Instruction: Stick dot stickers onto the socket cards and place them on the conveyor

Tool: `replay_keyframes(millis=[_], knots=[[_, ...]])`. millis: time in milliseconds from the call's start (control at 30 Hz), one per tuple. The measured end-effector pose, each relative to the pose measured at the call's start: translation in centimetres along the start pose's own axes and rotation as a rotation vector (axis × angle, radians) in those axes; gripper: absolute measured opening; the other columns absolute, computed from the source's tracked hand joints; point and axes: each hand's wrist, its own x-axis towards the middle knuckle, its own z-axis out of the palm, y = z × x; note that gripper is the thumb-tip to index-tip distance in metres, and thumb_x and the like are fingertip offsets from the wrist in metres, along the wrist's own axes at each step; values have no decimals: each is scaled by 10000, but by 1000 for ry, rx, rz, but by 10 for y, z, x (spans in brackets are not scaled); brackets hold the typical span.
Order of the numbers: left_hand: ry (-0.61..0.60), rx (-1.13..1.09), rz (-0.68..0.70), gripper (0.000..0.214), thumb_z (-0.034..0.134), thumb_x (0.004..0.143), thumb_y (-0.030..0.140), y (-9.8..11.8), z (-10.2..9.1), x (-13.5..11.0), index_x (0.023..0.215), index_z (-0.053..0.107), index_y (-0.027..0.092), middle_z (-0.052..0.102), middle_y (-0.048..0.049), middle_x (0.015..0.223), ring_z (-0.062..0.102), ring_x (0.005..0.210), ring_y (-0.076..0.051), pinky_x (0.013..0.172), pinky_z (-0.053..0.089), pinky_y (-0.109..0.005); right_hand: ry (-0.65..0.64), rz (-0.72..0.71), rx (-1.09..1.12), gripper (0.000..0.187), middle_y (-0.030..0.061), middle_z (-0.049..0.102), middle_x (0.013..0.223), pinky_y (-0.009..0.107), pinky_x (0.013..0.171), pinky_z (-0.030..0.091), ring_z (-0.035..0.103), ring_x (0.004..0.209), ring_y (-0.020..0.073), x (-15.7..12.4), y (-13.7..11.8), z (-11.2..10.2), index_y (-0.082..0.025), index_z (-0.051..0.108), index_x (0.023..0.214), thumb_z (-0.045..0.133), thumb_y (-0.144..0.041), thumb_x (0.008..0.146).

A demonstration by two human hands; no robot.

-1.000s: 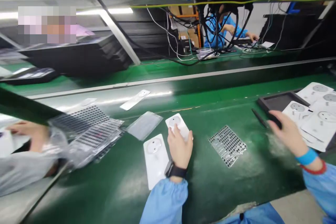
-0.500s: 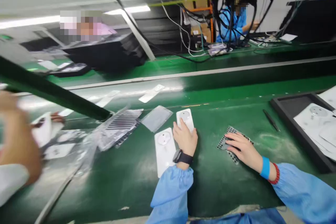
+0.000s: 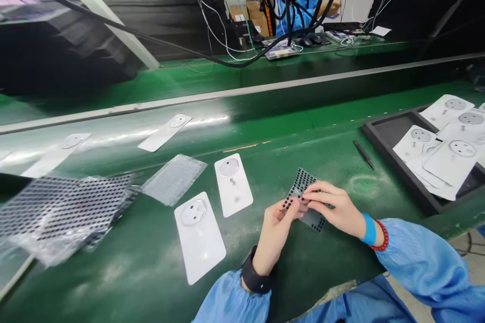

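Glossy green belt (image 3: pixel 242 282), left hand (image 3: pixel 275 234) and right hand (image 3: pixel 333 207) pinching dotted black sheet (image 3: pixel 304 179)

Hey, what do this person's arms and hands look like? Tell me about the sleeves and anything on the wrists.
The left hand and right hand are bare, with no gloves. A black watch sits on the left wrist. The right wrist has a bright blue wristband and a red beaded bracelet. The left sleeve and right sleeve are light blue with gathered cuffs.

Two hands (image 3: pixel 299 207), one black tray (image 3: pixel 382 161)
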Motion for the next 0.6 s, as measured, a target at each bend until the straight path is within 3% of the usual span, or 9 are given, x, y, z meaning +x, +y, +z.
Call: replay_keyframes(millis=[167,367,500,600], knots=[[11,-92,-27,304,734,756,416,-1,1,-2,838,754,124,737,-88,824,669,781,-179,765,522,-262,54,23,-9,135,67,693,905,272,759,575,663,829,146,3,-2,6,-168,688,906,561,-201,938],[42,-137,-68,421,655,784,509,-7,7,0,777,726,93,726,-125,778,680,761,-199,776,530,-310,-27,-261,-379,281,122,695,1071,398,972,551,659,1026,207,-17,5,14,-137,634,1152,427,-110,966],[47,0,-71,527,560,799,601,-12,11,4,758,697,94,714,-129,742,681,711,-205,708,538,-315,-83,-241,-436,247,140,690,1041,395,922,579,670,999,229,-21,14,20,-118,635,1085,418,-118,967],[19,240,-52,444,609,772,540,0,3,-1,670,686,114,697,-107,660,675,634,-221,603,521,-300,-120,-166,-411,238,141,680,1032,369,837,606,676,979,237,-21,22,22,-135,616,1038,386,-138,978]])
